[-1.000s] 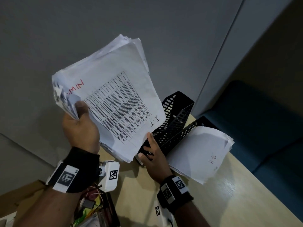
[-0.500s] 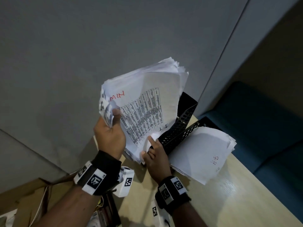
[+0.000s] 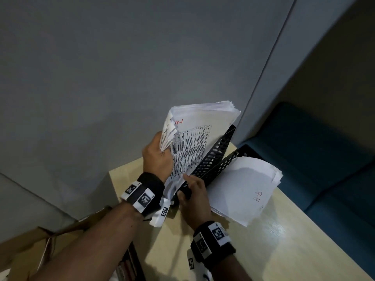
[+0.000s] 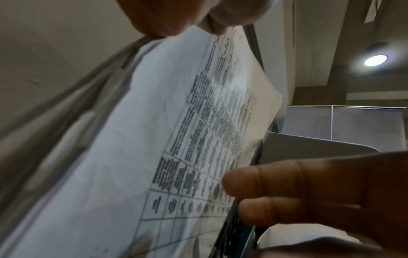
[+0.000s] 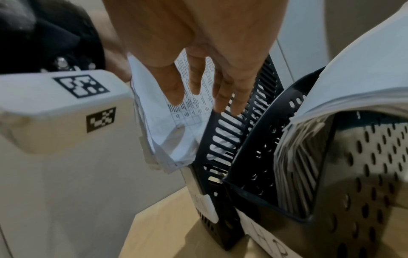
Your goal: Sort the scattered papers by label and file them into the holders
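Observation:
My left hand (image 3: 163, 151) grips a thick stack of papers (image 3: 197, 136) by its upper left corner; the top sheet has a printed table and a red handwritten label. The stack's lower edge sits in the mouth of the left black slotted holder (image 3: 216, 154). My right hand (image 3: 191, 189) rests on that holder's front rim with straight fingers (image 5: 223, 97) touching the rim and the papers (image 5: 170, 125). Beside it, a second black holder (image 3: 236, 157) holds a pile of papers (image 3: 243, 185) labelled in red. The left wrist view shows the printed sheet (image 4: 154, 139) and the right hand's fingers (image 4: 287, 188).
Both holders stand at the far corner of a pale wooden table (image 3: 284, 250) against a grey wall (image 3: 121, 78). A dark blue seat (image 3: 324, 159) lies beyond the table's right edge. A cardboard box (image 3: 30, 250) sits at the lower left.
My left hand has carried the paper stack right and down from beside the holder into its mouth. My right hand has stayed at the holder's front rim.

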The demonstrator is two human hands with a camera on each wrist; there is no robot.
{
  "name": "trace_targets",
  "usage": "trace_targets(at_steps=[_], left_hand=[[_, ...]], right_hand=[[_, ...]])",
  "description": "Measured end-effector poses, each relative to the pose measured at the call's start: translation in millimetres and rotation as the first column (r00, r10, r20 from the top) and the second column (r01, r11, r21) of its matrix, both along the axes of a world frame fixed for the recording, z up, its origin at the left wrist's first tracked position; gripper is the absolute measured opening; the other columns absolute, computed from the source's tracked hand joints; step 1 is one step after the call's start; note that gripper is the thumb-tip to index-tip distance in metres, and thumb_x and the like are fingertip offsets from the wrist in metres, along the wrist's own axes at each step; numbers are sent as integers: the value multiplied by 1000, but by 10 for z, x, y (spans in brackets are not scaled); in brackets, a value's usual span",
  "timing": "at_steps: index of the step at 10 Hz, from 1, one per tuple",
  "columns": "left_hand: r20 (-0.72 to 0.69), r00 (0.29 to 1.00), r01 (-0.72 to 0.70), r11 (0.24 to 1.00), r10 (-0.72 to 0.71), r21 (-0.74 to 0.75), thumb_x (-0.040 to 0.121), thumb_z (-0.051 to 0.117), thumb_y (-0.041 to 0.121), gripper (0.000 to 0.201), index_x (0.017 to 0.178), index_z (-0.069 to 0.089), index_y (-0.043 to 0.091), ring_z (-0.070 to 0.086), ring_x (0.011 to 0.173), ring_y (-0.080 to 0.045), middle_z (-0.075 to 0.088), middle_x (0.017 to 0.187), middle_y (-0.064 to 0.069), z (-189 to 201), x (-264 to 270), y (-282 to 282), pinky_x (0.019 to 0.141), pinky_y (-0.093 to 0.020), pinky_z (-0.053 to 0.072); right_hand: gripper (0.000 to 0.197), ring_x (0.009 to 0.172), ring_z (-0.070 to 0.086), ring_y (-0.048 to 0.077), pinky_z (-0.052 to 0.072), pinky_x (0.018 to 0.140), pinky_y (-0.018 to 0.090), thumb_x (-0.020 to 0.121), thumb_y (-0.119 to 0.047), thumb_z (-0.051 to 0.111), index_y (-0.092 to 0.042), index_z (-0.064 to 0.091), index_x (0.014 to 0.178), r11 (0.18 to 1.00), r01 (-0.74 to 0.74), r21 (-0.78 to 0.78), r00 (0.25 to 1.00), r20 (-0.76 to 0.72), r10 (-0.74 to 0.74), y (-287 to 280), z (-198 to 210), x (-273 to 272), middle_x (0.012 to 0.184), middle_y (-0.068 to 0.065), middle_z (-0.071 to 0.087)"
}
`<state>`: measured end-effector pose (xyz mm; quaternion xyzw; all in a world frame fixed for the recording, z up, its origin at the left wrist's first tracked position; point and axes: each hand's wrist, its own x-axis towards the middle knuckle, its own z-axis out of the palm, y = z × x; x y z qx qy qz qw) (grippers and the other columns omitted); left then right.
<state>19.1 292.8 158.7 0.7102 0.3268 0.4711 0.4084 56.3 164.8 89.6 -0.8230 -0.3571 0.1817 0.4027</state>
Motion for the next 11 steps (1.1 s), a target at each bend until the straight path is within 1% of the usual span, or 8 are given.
trace_targets(at_steps=[1,2,5,7,8,9,10,11], left_hand=[[-59,998,-4,1000,6,25,87,44,-9,37,112,66,8,47,54,-3,60,77,-1,50,129,55,54,-5,35],[-70,998,-8,1000,10,24,87,44,-7,37,113,66,8,53,60,-19,61,77,-3,99,262,120,57,-12,37],[-65,996,41,969,-59,-242,96,49,6,29,123,60,9,52,96,-10,57,104,6,-311,373,-132,79,-13,37],[-193,971,68,941,-138,-331,96,51,15,30,126,58,17,56,104,-18,63,113,-2,-672,166,-301,89,-28,40],[-222,948,170,952,-229,-255,88,56,2,39,115,55,31,59,98,-17,63,106,6,-700,73,-364,82,-22,41],[-224,903,288,905,-366,-314,77,75,1,63,116,48,42,59,107,-9,61,117,12,-789,-86,-354,87,-15,45],[-271,894,277,916,-357,-290,67,83,0,90,135,37,35,44,129,-8,45,143,2,-810,-255,-488,105,-30,38],[-202,923,272,926,-328,-261,62,85,-2,84,133,41,12,42,109,25,50,129,5,-743,-535,-749,90,-1,37]], right_hand=[[51,140,29,14,26,109,19,91,-15,55,-26,43,139,999,6,-33,998,58,-4,-48,-7,36,155,0,18],[56,143,26,14,28,107,20,91,-15,55,-31,38,142,997,-26,-68,998,58,30,-89,-13,53,160,-7,8],[67,146,16,8,12,107,9,91,-11,54,-23,25,150,993,-86,-79,996,23,89,-208,-11,78,160,-11,7],[63,144,19,4,19,113,13,93,-17,54,-24,27,149,998,-16,-59,1000,1,16,-548,61,255,158,-14,12],[62,139,29,4,27,115,23,92,-20,57,-31,29,147,999,40,-28,999,14,-40,-808,192,312,156,-15,20],[53,125,46,1,39,106,25,92,-23,59,-40,37,138,995,91,49,995,33,-93,-1193,450,342,145,-18,41],[40,114,52,-7,47,96,23,92,-25,61,-46,49,124,971,195,141,974,91,-208,-1749,829,409,125,-29,54],[28,106,62,0,51,90,27,89,-24,65,-41,62,110,908,312,281,926,124,-357,-2389,1317,434,113,-23,66]])
